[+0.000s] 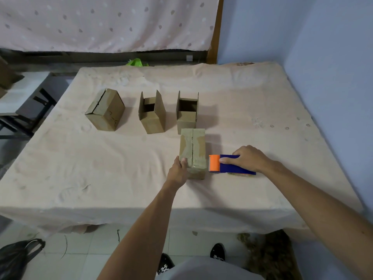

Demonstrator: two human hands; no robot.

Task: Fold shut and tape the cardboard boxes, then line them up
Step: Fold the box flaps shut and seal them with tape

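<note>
A closed cardboard box (193, 150) with clear tape over its top seam stands near the middle of the table. My left hand (178, 170) grips its near left corner. My right hand (249, 158) holds a blue tape dispenser (232, 165) with an orange roller, resting on the cloth just right of that box. Behind stand three more boxes in a row: a closed one (105, 110) at the left, and two with flaps up, one in the middle (152, 112) and one on the right (187, 112).
The table (80, 168) is covered with a pale pink cloth, its front edge close to me. A chair (24, 106) stands off the left side. A black bag (16, 257) lies on the tiled floor. A blue wall runs along the right.
</note>
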